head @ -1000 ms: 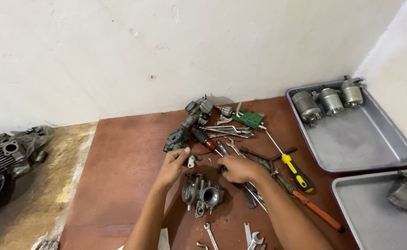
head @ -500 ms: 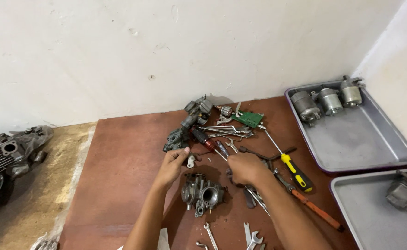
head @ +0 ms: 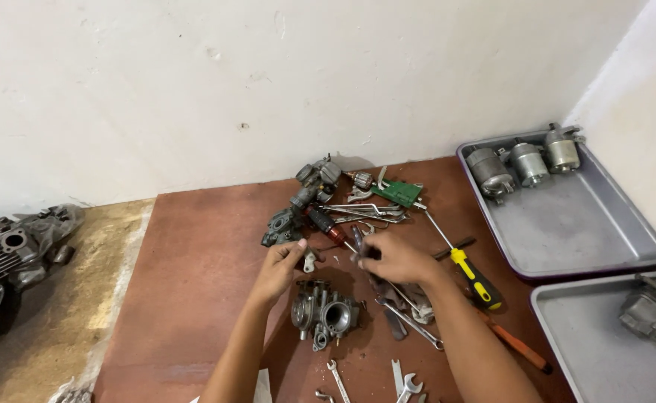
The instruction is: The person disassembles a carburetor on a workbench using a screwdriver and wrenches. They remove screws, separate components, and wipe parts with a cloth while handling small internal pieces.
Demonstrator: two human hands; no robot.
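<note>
Small metal fitting (head: 310, 260) pinched at fingertips of left hand (head: 279, 267), fingers closed on it, just above the carburettor body (head: 324, 312) on the brown board (head: 193, 283). Fitting judged light, rigid, possibly oily; best held by its wider end, easily dropped.

Right hand (head: 395, 259) curled round a slim dark metal tool (head: 358, 242), fingers clamped on its shank; exact kind of tool too small to tell. Judged stiff and narrow, apt to twist in the grip.

Carburettor body lying between the forearms, untouched; cast metal, judged heavy for its size, with protruding bits liable to snag. Firmest hold looks to be across the main casting.

Around: spanners (head: 406, 384) at near edge, yellow-handled screwdriver (head: 473, 276) and orange-handled tool (head: 518, 347) to the right, red-handled screwdriver (head: 326, 224), green circuit board (head: 399, 192) and further carburettor parts (head: 314, 177) toward the wall. Grey metal tray (head: 604, 239) with three cylindrical motors (head: 529, 160); second tray (head: 567, 336) holding a casting (head: 653, 306). Engine block (head: 3, 250) on sandy floor, far left.
</note>
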